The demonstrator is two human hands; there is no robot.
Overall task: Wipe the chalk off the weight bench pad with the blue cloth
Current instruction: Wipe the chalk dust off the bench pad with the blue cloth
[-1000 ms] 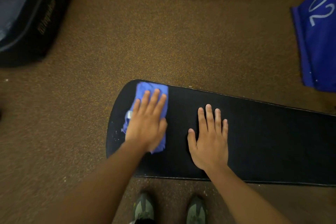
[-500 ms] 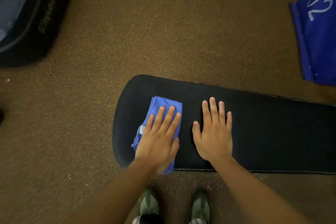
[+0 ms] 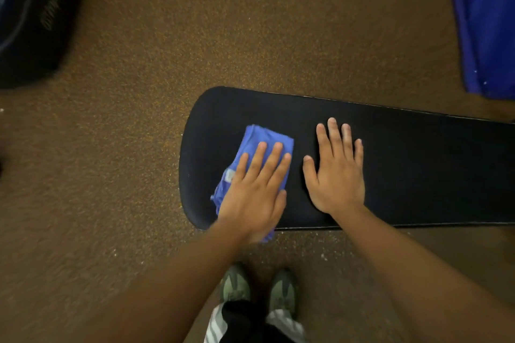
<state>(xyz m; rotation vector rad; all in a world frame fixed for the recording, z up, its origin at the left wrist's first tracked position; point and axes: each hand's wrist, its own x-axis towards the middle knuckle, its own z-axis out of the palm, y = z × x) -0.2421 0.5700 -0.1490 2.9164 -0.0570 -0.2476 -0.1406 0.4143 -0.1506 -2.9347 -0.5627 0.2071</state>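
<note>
The black weight bench pad stretches from the middle of the view to the right edge, its rounded end toward the left. A folded blue cloth lies on that rounded end, near the front edge. My left hand presses flat on the cloth with fingers spread, and a corner of cloth hangs past the pad's front edge under my palm. Flat on the bare pad just right of the cloth rests my right hand, holding nothing. A few faint pale specks show near the pad's left rim.
Brown speckled floor surrounds the bench. A dark padded block sits at the upper left. A blue cloth item with white numerals lies at the upper right. My two green shoes stand just below the pad's front edge.
My left hand slid the cloth from the pad's far left corner back toward the front edge, then held near there. My right hand stayed flat on the pad.
</note>
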